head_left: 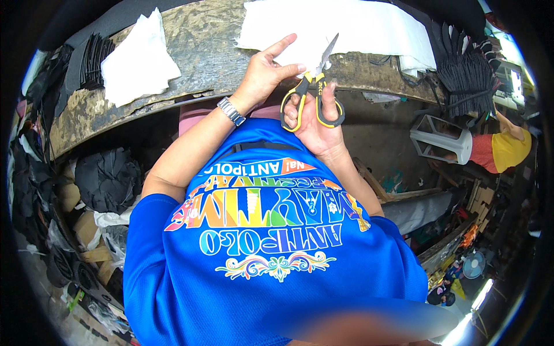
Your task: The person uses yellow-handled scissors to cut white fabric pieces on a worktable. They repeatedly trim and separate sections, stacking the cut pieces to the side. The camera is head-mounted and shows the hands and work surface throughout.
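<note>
My right hand point(316, 124) grips a pair of scissors point(319, 86) with black and yellow handles, held just off the table's near edge. Its handle loops are spread apart, and one steel blade points up and to the right over white cloth point(369, 29). My left hand point(265, 72), with a metal-banded watch on the wrist, is beside the blades; its thumb and forefinger are apart. The thumb tip comes close to the scissors, near a white patch. Whether it touches a loose thread or cloth edge there is too small to tell.
The worn wooden table point(202, 43) runs across in front of me. White cloth pieces point(141, 60) and black strips point(95, 60) lie at its left. A black bundle point(467, 81) hangs at the right end. Beyond it are a white plastic stool point(441, 138) and another person point(508, 144).
</note>
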The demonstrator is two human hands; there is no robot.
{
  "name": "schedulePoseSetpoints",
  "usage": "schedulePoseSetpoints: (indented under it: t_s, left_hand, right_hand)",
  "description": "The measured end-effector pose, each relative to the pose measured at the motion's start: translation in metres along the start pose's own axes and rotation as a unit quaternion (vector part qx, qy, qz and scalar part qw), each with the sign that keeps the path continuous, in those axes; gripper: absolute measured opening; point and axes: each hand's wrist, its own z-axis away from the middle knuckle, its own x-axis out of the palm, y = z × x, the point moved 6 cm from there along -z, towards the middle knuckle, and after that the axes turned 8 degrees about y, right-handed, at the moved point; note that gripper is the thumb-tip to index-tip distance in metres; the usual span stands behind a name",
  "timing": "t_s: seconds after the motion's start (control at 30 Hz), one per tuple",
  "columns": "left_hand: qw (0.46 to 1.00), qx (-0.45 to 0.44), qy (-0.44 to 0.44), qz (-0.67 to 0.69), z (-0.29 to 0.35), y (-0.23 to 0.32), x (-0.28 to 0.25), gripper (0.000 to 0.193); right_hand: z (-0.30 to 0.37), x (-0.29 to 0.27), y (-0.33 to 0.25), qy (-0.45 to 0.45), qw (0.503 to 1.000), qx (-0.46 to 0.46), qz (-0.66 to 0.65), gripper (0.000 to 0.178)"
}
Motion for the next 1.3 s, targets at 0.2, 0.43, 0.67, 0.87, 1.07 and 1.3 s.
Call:
schedulePoseSetpoints:
  t_s: [0.2,0.43,0.67,0.87,1.07,1.3]
  left_hand:
    - [0.999,0.025,-0.005,-0.038,0.0,0.001,-0.001,0.069]
    - [0.997,0.036,-0.011,-0.069,0.0,0.001,-0.003,0.068]
    - [0.999,0.018,-0.005,-0.037,0.002,0.005,-0.009,0.07]
    - [0.998,0.045,-0.018,-0.037,0.0,0.01,-0.011,0.076]
    - [0.994,0.041,-0.002,-0.1,0.002,0.01,-0.012,0.082]
    - [0.99,0.065,0.005,-0.123,0.002,0.007,-0.01,0.085]
  right_hand:
    - [0.001,-0.013,0.001,0.07,0.996,-0.033,0.04,0.056]
    - [0.001,-0.022,0.002,0.059,0.994,-0.026,0.084,0.055]
    - [-0.004,-0.013,-0.005,0.044,0.993,-0.03,0.104,0.051]
    - [0.003,-0.005,-0.004,-0.012,0.99,0.013,0.137,0.051]
    - [0.004,-0.006,-0.007,0.01,0.999,0.025,0.046,0.061]
    - [0.01,-0.001,-0.007,-0.025,0.996,0.088,0.006,0.065]
